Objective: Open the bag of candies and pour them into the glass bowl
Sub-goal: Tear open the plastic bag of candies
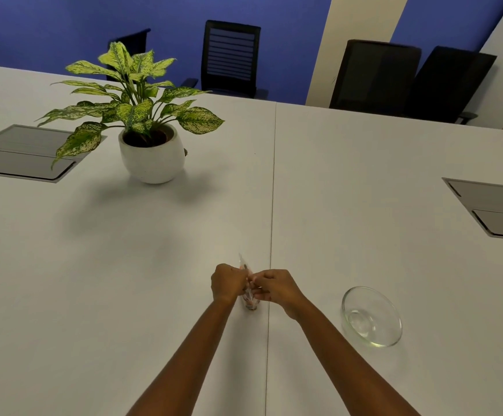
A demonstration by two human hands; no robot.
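Note:
A small clear bag of candies [249, 300] stands upright on the white table [124, 280], its bottom full of coloured sweets. My left hand [227, 285] pinches the bag's top from the left. My right hand [274, 288] pinches the same top from the right, the two hands almost touching. A thin strip of the bag's upper edge sticks up behind my fingers. Whether the bag's top is sealed or parted is hidden by my fingers. The glass bowl [371, 316] sits empty on the table to the right of my right hand, apart from it.
A potted plant [151, 151] in a white pot stands far left of centre. Grey cable hatches are set in the table at left [25, 151] and right [493, 208]. Black office chairs [229, 58] line the far edge. A seam [272, 205] runs down the table's middle.

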